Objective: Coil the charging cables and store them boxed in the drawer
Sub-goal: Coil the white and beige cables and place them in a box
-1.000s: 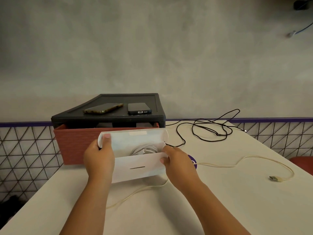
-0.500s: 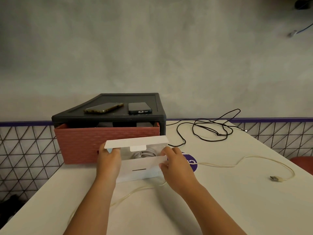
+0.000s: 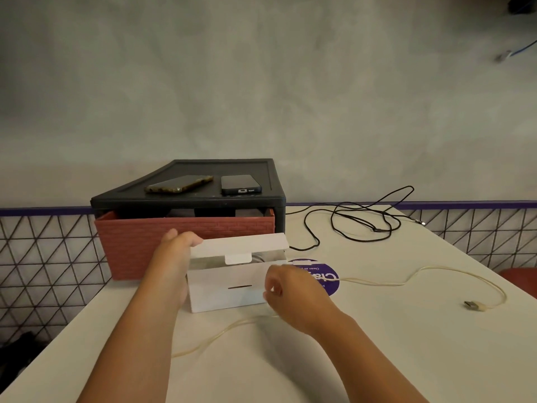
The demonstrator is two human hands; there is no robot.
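White lid [image 3: 241,242] has folded nearly shut over the box [image 3: 220,295], tab still untucked. Left hand [image 3: 174,257] grips the box end. Right hand [image 3: 290,295] has let go and is curled; I cannot tell if it holds anything.

Phones [image 3: 178,184] (two) lie beyond a purple sticker [image 3: 325,270].

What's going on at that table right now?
A person is working on a white box that stands on the table in front of the open red drawer. The left hand grips the box's left end. The lid is half lowered and its tab is not tucked in. The right hand is curled by the right front corner. A cream cable and a black cable lie loose and uncoiled.
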